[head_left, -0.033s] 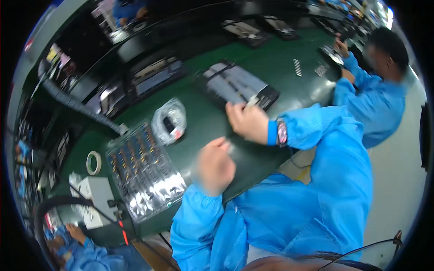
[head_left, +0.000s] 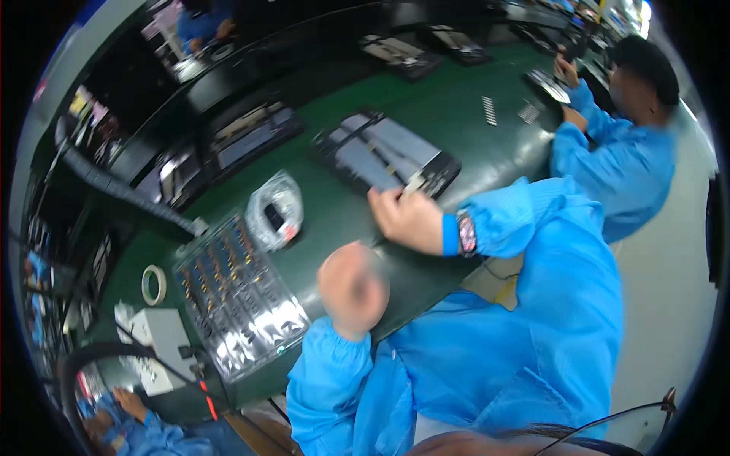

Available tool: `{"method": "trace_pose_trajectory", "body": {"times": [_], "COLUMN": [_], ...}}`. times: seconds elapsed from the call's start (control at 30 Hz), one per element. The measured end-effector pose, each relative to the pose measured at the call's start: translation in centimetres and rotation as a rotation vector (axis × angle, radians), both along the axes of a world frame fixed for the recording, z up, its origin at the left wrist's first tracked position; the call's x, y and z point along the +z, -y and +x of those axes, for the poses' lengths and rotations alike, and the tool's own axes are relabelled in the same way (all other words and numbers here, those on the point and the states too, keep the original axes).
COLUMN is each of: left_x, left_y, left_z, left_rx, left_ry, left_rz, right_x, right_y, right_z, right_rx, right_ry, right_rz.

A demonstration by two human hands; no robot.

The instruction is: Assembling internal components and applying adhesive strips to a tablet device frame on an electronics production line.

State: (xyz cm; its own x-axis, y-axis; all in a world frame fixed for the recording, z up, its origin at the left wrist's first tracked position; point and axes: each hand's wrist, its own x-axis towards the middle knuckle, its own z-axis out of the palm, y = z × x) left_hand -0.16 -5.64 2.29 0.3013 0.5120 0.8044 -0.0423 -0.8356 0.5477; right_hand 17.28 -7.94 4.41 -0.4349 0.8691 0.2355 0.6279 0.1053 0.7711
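Note:
My right hand (head_left: pixel 411 220) is at the near edge of an opened tablet-like device (head_left: pixel 380 148) with grey battery-like panels and a dark frame. Its fingers are bent and closed beside a small white tab (head_left: pixel 414 182) on the device. What they pinch, if anything, is hidden. Closer to me, my left hand (head_left: pixel 353 292) hovers over the front of the bench, apart from the device. Motion smears its fingers, so their grip does not show. Left of it lies a clear tray (head_left: pixel 255 323) with rows of small dark and orange parts.
On the green bench (head_left: pixel 327 251) are a clear plastic bag (head_left: pixel 275 211) with a black item, a tape roll (head_left: pixel 153 285) and a white box (head_left: pixel 161 346). Similar devices (head_left: pixel 255 140) line the back. A co-worker in blue (head_left: pixel 620 167) works at the right.
My left hand has turned, and its fingers, stretched out before, now look drawn in. My right hand stays by the device. The whole view has shifted slightly.

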Motion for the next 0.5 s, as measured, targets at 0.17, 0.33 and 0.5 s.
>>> {"method": "trace_pose_trajectory", "body": {"times": [0.17,0.33,0.5], "left_x": [0.2,-0.3,-1.4], "left_y": [4.1,6.4,7.0], "left_z": [-0.7,-1.7,0.3], "left_rx": [-0.108,-0.129,-0.773], "left_ry": [0.488,0.8,0.599], "left_rz": [-0.315,-0.789,-1.833], "right_x": [-1.4,0.2,1.3], "right_y": [2.0,-0.6,-11.7], "right_z": [-3.4,-3.0,6.3], "right_rx": [0.042,0.029,-0.192], "right_ry": [-0.315,-0.804,-0.909], "right_rz": [-0.051,-0.37,-0.22]}}
